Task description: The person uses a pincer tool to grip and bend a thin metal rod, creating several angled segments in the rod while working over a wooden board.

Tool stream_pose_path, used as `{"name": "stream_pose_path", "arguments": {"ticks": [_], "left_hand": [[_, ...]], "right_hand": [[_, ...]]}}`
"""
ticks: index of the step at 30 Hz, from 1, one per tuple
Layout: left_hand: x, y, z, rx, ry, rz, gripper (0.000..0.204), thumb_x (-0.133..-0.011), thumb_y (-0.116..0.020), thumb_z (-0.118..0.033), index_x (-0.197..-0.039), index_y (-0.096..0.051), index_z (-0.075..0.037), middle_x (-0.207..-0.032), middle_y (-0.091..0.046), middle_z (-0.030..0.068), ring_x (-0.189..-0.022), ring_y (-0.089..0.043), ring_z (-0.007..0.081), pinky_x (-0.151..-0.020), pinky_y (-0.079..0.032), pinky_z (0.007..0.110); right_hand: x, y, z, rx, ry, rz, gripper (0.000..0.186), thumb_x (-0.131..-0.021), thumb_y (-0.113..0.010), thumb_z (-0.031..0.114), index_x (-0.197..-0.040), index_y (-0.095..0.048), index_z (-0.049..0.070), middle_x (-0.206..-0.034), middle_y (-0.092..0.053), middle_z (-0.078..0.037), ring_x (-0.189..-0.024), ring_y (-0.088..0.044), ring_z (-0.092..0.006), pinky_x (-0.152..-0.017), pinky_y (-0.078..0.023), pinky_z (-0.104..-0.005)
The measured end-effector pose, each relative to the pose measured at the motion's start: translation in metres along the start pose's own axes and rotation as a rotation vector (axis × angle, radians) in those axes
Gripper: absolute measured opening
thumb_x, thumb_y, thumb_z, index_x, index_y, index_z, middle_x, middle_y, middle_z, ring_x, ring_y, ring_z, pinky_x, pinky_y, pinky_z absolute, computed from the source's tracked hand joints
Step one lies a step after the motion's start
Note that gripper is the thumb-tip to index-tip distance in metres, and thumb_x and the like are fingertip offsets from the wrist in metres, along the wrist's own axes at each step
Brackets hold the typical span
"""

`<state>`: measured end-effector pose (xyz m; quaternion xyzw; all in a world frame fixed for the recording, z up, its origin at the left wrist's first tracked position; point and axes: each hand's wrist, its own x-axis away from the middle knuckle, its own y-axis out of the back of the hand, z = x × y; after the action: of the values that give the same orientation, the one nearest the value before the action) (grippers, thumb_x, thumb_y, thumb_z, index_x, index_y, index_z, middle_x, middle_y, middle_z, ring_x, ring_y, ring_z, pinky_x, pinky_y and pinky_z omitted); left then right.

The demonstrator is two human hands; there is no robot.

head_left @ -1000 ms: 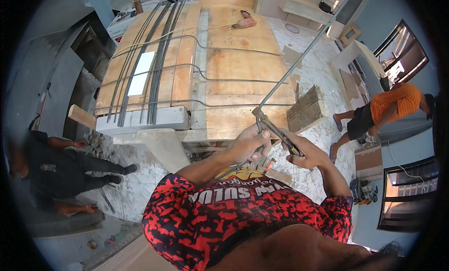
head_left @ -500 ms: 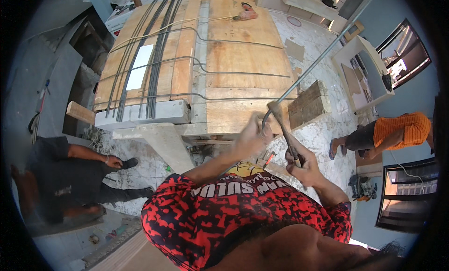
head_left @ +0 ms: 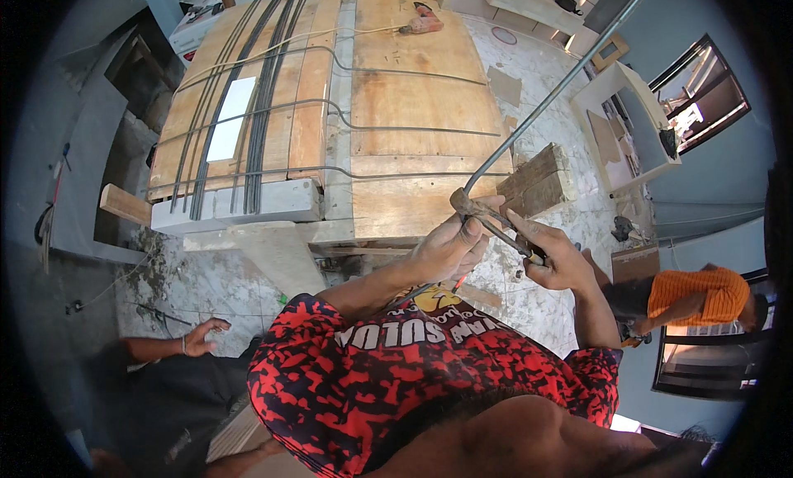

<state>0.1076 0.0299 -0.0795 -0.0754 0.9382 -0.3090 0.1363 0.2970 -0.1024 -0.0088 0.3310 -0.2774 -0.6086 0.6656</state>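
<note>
Your left hand (head_left: pixel 453 251) is curled around the lower part of a long metal rod (head_left: pixel 570 76), just below the head of a hand tool (head_left: pixel 464 203). Your right hand (head_left: pixel 555 253) is wrapped around the handle end of that tool, which slants down from its head toward your right palm (exactly how each finger sits there, I cannot tell). The two hands are close together, in front of your chest and just beyond the near edge of the desk (head_left: pixel 421 98).

The rod meets the tool's head, runs up and away to your right past the desk's corner, and bends at the head so that its short lower end passes down behind your left hand toward your shirt.

On the plywood desk, a bundle of dark rods (head_left: pixel 266 98) lies lengthwise on your left, with a white panel (head_left: pixel 234 102) beside it. Bent rods, one of them in the middle (head_left: pixel 421 131), lie crosswise over the top. A red-orange drill (head_left: pixel 423 20) rests near the far end. A wooden block (head_left: pixel 537 183) stands by the desk's right side. A person in an orange shirt (head_left: pixel 694 296) is off to your right, and another person's hand (head_left: pixel 201 338) shows at your lower left.
</note>
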Motion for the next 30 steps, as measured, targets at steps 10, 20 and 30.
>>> {"name": "stream_pose_path", "arguments": {"ticks": [10, 20, 30], "left_hand": [[0.008, 0.001, -0.017, 0.016, 0.023, -0.018, 0.077, -0.092, -0.036, -0.060, -0.147, -0.017, -0.009, -0.058, -0.031, -0.0070, -0.045, -0.024, 0.0021, -0.041, -0.021, 0.019], [0.009, 0.010, -0.023, 0.023, 0.023, -0.079, 0.081, -0.090, -0.036, -0.063, -0.146, -0.018, -0.008, -0.059, -0.030, -0.0067, -0.045, -0.024, 0.0026, -0.040, -0.021, 0.020], [0.019, 0.025, -0.027, 0.054, 0.041, -0.044, 0.070, -0.093, -0.036, -0.058, -0.139, -0.030, -0.005, -0.061, -0.037, -0.0050, -0.044, -0.028, 0.0032, -0.040, -0.023, 0.020]], "right_hand": [[-0.015, -0.012, 0.007, -0.160, -0.043, 0.013, 0.081, -0.063, -0.055, -0.005, -0.141, -0.038, 0.007, -0.077, -0.053, -0.009, -0.064, -0.049, -0.0179, -0.063, -0.043, -0.0283], [-0.029, -0.014, 0.009, -0.164, -0.077, 0.035, 0.083, -0.062, -0.054, -0.004, -0.142, -0.037, 0.007, -0.076, -0.052, -0.010, -0.064, -0.048, -0.0163, -0.062, -0.041, -0.0257], [-0.028, -0.042, 0.019, -0.310, -0.203, 0.019, 0.080, -0.066, -0.057, -0.003, -0.142, -0.036, 0.006, -0.094, -0.061, -0.012, -0.075, -0.052, -0.0125, -0.070, -0.042, -0.0243]]}}
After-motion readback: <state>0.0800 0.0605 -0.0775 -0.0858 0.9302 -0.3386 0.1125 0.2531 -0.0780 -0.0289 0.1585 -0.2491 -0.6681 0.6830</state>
